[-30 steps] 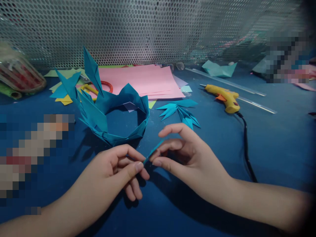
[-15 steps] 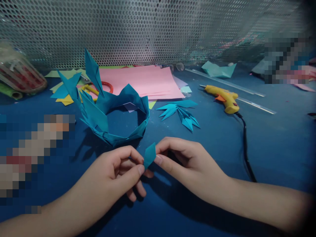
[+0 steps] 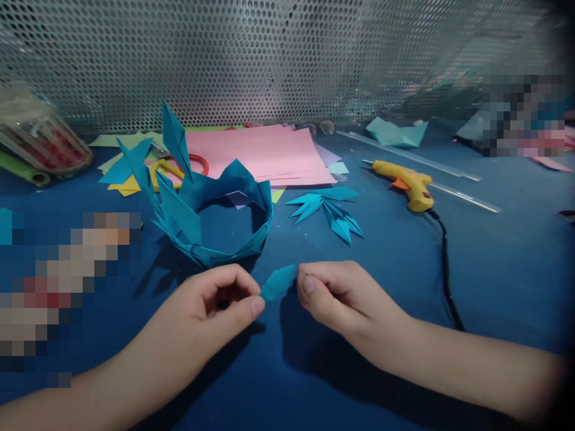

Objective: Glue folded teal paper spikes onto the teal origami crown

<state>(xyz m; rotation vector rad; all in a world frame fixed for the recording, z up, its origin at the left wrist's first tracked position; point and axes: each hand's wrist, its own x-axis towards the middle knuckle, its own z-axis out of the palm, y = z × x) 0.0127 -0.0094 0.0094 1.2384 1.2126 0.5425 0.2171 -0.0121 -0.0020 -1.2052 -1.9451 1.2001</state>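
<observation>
blue table (image 3: 251,395) filled the view, perforated metal panel (image 3: 269,66) along its back edge. right hand (image 3: 302,286) and left hand (image 3: 259,300) were apart, over the near half. folded blue ring (image 3: 224,254) sat left of centre, tall points up. pink paper sheets (image 3: 260,152) lay behind it, by the back edge. clear container (image 3: 47,140) was near the back left corner, beside green roll (image 3: 27,167). yellow glue gun (image 3: 406,182) lay toward the right edge, nozzle facing left, black cord trailing nearer. folded blue cluster (image 3: 330,209) lay between ring and gun. small blue folded piece (image 3: 278,282) was between the hands: left thumb and finger clamped on one end, right fingertips pinched together just beside the other tip, contact there couldn't tell.
</observation>
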